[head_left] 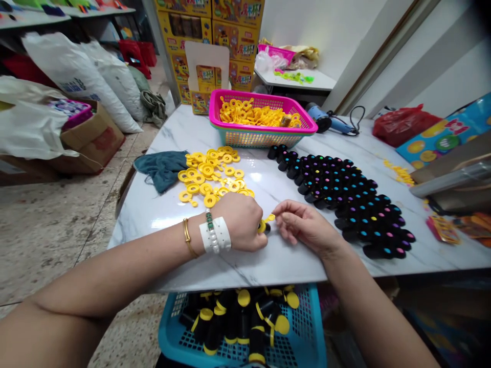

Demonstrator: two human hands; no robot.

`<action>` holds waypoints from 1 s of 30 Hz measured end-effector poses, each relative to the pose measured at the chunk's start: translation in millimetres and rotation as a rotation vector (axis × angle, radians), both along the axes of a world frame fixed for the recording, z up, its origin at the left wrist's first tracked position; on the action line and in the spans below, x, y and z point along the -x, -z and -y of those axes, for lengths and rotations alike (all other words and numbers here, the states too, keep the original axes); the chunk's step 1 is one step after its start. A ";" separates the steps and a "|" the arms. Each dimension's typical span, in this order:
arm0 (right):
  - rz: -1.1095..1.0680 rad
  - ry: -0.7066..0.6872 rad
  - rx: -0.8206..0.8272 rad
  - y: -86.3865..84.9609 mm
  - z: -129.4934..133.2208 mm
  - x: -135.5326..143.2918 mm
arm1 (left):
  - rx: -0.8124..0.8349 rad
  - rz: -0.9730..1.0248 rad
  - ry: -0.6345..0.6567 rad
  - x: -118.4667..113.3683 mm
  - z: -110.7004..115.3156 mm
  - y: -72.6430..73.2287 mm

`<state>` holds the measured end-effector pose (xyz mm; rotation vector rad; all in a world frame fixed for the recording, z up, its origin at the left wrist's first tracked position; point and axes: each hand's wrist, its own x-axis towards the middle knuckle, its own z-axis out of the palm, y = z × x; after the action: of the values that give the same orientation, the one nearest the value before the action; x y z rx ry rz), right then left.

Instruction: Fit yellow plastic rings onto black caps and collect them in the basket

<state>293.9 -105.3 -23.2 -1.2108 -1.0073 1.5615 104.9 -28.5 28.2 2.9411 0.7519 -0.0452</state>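
My left hand (240,222) is a closed fist over the table's near middle, gripping a small black tube (267,229) mostly hidden by the fingers. On it sits a yellow cap (270,217) whose small round tab sticks out to the right. My right hand (305,225) has thumb and index finger together at that tab, the other fingers loosely curled. Loose yellow ring caps (209,171) lie in a pile beyond my left hand. To the right stand rows of black tubes (337,181) with coloured dots on top.
A pink basket (264,128) of yellow caps stands at the back. Below the table edge, a blue basket (166,327) holds black tubes with yellow caps. A dark green cloth (161,168) lies left, a blue heat-gun-like tool (333,121) back right, a red bag (402,127) far right.
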 end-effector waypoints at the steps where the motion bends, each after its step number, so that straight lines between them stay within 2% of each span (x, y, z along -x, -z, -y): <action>1: 0.008 0.011 -0.009 -1.5 0.0 1.8 | 0.001 -0.010 -0.004 0.7 0.9 -0.6; 5: 0.100 -0.053 -0.011 -5.0 -1.4 9.3 | 0.027 -0.001 -0.003 1.3 3.8 2.0; 8: 0.126 0.027 0.005 -2.7 -2.8 9.6 | 0.079 0.145 -0.014 -2.9 -0.1 13.6; 10: 0.115 0.098 0.007 -1.1 -3.1 6.6 | 0.170 0.258 -0.007 -7.4 -5.0 22.6; 15: -0.009 0.142 0.078 -2.7 -1.8 -5.5 | 0.378 0.419 -0.022 -15.2 -12.2 34.3; 18: -0.076 0.126 0.101 -2.5 -0.9 -12.1 | 0.428 0.451 -0.013 -15.8 -12.8 35.7; 23: -0.048 0.083 0.087 1.3 -5.5 -15.8 | 0.471 0.446 0.002 -16.2 -11.0 40.9; 27: 0.102 -0.068 0.100 -2.6 -12.8 -10.0 | 0.466 0.412 -0.008 -18.3 -10.4 45.0; 30: 0.271 -0.081 0.081 -6.5 -11.3 -2.8 | 0.424 0.378 -0.012 -20.6 -11.3 46.5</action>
<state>296.7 -94.0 -16.7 -1.4837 -1.1885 1.5402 125.5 -17.2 -18.3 2.4400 0.6116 0.3039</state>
